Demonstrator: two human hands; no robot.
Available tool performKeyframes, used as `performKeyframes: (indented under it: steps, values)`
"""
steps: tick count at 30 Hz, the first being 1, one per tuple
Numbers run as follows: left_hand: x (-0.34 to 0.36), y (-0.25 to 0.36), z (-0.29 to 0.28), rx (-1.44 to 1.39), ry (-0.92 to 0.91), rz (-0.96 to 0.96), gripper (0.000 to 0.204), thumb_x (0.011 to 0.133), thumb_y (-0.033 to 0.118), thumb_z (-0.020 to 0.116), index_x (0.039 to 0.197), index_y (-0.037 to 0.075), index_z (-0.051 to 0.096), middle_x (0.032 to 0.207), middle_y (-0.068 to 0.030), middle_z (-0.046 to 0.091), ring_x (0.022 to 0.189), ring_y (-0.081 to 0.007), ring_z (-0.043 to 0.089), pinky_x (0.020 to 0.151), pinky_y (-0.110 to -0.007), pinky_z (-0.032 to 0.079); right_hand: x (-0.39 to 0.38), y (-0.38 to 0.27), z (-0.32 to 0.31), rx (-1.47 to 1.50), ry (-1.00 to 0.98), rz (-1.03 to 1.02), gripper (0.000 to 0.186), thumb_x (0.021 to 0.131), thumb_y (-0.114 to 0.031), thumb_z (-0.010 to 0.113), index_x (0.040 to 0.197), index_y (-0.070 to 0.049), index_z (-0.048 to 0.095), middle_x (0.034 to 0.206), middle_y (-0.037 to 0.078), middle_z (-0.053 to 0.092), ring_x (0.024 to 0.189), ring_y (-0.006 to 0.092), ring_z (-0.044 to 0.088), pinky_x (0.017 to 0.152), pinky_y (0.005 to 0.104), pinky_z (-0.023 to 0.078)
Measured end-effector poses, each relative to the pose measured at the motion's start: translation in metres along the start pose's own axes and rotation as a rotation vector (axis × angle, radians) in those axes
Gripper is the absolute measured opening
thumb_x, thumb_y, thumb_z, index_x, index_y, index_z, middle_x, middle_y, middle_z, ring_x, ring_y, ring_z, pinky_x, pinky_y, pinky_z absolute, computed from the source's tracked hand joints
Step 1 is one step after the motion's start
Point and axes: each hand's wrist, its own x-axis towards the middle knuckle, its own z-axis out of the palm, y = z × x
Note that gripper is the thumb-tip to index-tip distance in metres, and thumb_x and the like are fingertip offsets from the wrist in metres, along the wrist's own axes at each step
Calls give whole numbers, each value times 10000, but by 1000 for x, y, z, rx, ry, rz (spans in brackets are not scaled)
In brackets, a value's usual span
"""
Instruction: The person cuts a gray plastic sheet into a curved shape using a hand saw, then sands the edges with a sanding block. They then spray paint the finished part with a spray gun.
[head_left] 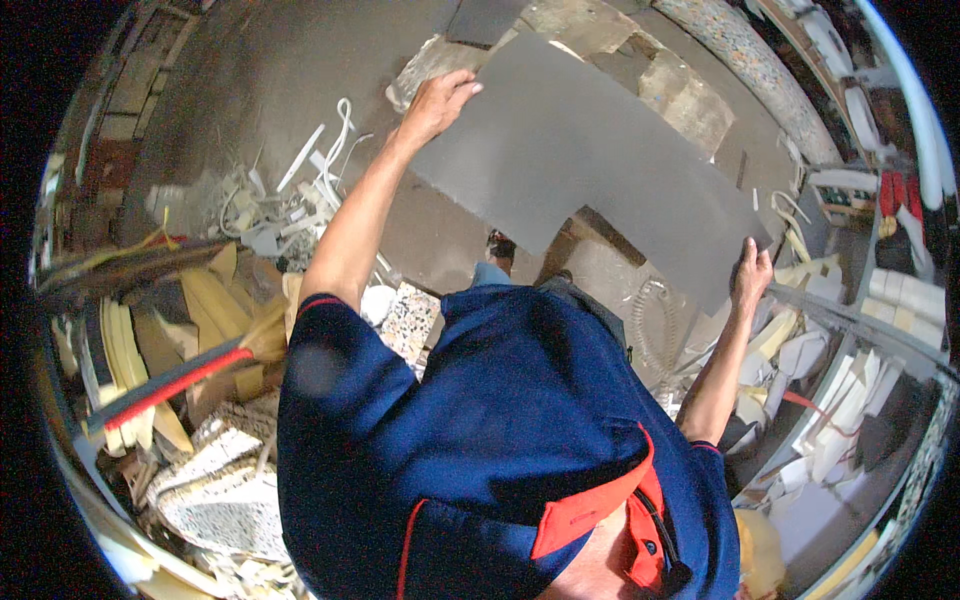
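Observation:
A large, flat, dark grey sheet (590,140) stretches out in front of me, with a notch in its near edge. My left hand (437,108) is closed on its far left edge, fingers on the upper side near the corner. At the right end, my right hand (752,272) grips the edge with the thumb side up; some of its fingers are hidden. The sheet slants down from upper left to lower right and covers part of the floor below.
White strips and scraps (275,215) lie heaped at the left. A red-edged broom (180,388) lies over yellow foam offcuts (215,300). Speckled foam (225,500) is piled at lower left. A coiled cord (650,325) and shelves with white pieces (840,420) are on the right.

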Motion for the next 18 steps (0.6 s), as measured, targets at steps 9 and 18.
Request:
performKeyframes:
  steps: [9, 18]
  values:
    - [4, -21, 5, -91, -101, -108, 371, 973, 266, 643, 1219, -12, 659, 1140, -174, 716, 1052, -248, 690, 908, -352, 523, -30, 3, -2, -93, 18, 253, 194, 987, -203, 652, 913, -24, 651, 824, -43, 587, 761, 73, 473, 681, 257, 418]
    - [17, -20, -2, -131, -133, -165, 373, 996, 235, 626, 1273, -14, 631, 1145, -139, 706, 1065, -193, 643, 946, -332, 495, -39, 14, 6, -107, 132, 261, 417, 943, -205, 709, 678, -95, 406, 676, -87, 378, 642, 48, 358, 532, 266, 312]
